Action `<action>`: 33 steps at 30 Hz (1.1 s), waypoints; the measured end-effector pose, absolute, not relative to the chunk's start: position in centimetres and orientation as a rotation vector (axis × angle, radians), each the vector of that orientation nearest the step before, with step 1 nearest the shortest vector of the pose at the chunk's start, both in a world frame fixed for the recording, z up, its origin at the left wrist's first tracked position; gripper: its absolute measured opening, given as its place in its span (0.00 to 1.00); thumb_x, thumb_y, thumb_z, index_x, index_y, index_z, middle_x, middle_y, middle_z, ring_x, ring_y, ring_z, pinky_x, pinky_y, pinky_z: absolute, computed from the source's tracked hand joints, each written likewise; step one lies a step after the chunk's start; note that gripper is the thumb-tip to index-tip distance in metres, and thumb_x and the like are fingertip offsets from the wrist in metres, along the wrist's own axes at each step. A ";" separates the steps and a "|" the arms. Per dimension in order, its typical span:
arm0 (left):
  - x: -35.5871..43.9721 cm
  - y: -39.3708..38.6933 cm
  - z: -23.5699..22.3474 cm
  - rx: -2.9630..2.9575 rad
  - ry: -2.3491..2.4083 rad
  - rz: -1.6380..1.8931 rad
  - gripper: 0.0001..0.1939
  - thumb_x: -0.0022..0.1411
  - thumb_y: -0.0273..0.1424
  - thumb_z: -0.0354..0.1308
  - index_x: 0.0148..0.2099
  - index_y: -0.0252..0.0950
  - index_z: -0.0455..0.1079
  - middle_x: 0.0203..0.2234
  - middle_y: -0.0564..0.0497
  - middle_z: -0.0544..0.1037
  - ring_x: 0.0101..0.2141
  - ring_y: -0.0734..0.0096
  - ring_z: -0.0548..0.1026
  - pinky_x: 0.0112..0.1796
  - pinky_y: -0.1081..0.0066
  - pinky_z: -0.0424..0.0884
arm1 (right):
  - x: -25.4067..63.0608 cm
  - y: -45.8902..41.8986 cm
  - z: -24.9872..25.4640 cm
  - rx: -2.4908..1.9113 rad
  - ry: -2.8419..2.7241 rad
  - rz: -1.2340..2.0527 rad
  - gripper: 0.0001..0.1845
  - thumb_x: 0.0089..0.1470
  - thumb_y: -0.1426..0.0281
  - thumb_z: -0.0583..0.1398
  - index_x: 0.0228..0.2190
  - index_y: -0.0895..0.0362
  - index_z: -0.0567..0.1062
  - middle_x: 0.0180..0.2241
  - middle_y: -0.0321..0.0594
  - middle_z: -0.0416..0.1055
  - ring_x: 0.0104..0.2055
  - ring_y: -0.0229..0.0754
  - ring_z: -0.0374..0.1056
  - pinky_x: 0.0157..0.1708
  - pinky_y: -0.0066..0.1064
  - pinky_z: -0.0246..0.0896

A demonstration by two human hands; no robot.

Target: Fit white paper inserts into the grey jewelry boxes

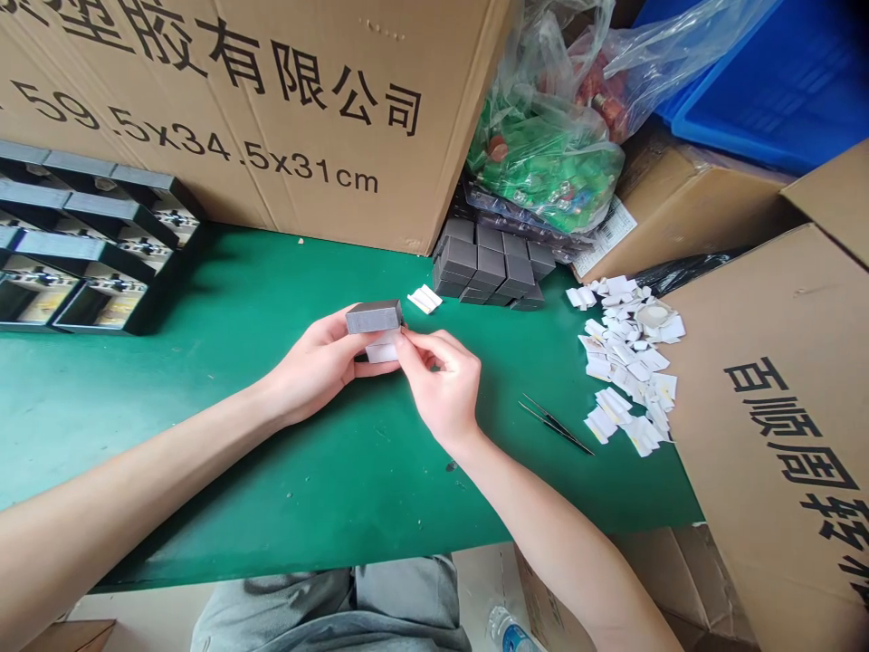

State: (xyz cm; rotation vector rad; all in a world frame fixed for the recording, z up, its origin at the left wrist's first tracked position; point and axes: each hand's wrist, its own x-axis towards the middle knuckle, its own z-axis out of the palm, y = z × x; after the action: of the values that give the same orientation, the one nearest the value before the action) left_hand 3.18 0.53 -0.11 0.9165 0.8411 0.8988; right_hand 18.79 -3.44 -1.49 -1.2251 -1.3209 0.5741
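My left hand (319, 362) grips a small dark grey block (373, 317) above the green table (204, 426), with a white paper piece (381, 351) under the block against its fingers. My right hand (438, 376) is closed in a pinch at the block's right end, fingertips touching the white piece. Both hands meet over the middle of the table.
A stack of grey blocks (492, 267) stands behind the hands, a small white piece (424, 298) beside it. A heap of white paper scraps (628, 362) and black tweezers (555, 424) lie at right. Black trays (88, 244) sit at left. Cardboard boxes (272, 109) line back and right.
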 end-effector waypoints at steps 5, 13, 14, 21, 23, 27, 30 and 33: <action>3.1 0.7 -0.5 0.927 0.881 0.940 0.23 0.54 0.43 0.77 0.49 0.40 0.80 0.46 0.47 0.85 0.51 0.50 0.83 0.53 0.50 0.82 | 18.9 -3.3 -1.5 -1.278 -1.383 0.558 0.11 0.63 0.61 0.64 0.33 0.53 0.85 0.28 0.37 0.75 0.28 0.39 0.67 0.31 0.32 0.68; 3.0 0.8 -0.7 0.937 0.838 0.933 0.24 0.54 0.45 0.78 0.49 0.40 0.80 0.44 0.47 0.85 0.52 0.51 0.82 0.55 0.51 0.82 | 19.2 -2.9 -1.8 -1.197 -1.382 0.602 0.07 0.62 0.64 0.65 0.36 0.54 0.83 0.30 0.36 0.72 0.28 0.36 0.66 0.29 0.29 0.67; 2.9 0.8 -0.7 0.947 0.831 0.925 0.24 0.55 0.45 0.78 0.49 0.40 0.80 0.45 0.48 0.85 0.51 0.52 0.82 0.55 0.52 0.82 | 19.3 -2.8 -1.9 -1.189 -1.384 0.608 0.07 0.62 0.65 0.65 0.37 0.54 0.82 0.30 0.35 0.71 0.29 0.36 0.66 0.29 0.29 0.66; 2.5 1.0 -0.8 1.066 0.783 0.846 0.25 0.58 0.41 0.77 0.55 0.40 0.79 0.51 0.44 0.84 0.55 0.51 0.81 0.56 0.56 0.80 | 19.9 -2.5 -1.8 -1.218 -1.485 0.565 0.09 0.65 0.64 0.62 0.39 0.53 0.82 0.32 0.37 0.72 0.31 0.37 0.68 0.29 0.28 0.65; 2.4 1.0 -0.7 1.142 0.783 0.842 0.28 0.56 0.40 0.78 0.56 0.41 0.78 0.53 0.44 0.83 0.56 0.49 0.80 0.58 0.55 0.78 | 20.1 -2.4 -1.8 -1.231 -1.470 0.601 0.10 0.64 0.63 0.62 0.39 0.53 0.82 0.32 0.37 0.72 0.32 0.37 0.68 0.28 0.28 0.65; 2.3 1.1 -0.7 1.256 0.787 0.843 0.29 0.55 0.40 0.78 0.56 0.40 0.77 0.56 0.44 0.82 0.56 0.47 0.79 0.59 0.54 0.76 | 20.2 -2.1 -2.2 -1.224 -1.361 0.714 0.10 0.61 0.61 0.65 0.37 0.54 0.82 0.33 0.37 0.73 0.32 0.38 0.69 0.29 0.28 0.66; 2.4 1.2 -0.8 1.266 0.793 0.849 0.28 0.55 0.42 0.78 0.55 0.39 0.77 0.54 0.43 0.82 0.55 0.47 0.80 0.58 0.52 0.77 | 20.1 -1.8 -2.4 -1.238 -1.185 0.898 0.14 0.56 0.58 0.68 0.37 0.55 0.82 0.33 0.38 0.75 0.30 0.38 0.69 0.26 0.28 0.66; 2.4 1.2 -0.9 1.281 0.780 0.859 0.27 0.56 0.42 0.77 0.54 0.39 0.77 0.52 0.43 0.83 0.54 0.48 0.80 0.58 0.52 0.77 | 19.9 -1.7 -2.3 -1.249 -1.077 1.002 0.16 0.53 0.57 0.69 0.37 0.56 0.83 0.35 0.40 0.79 0.31 0.40 0.72 0.25 0.29 0.68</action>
State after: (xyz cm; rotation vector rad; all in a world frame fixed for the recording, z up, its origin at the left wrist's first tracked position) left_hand 2.43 1.17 -0.87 1.2808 0.7803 0.8591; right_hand 19.89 -1.66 -2.35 -1.2490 -1.0770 1.0024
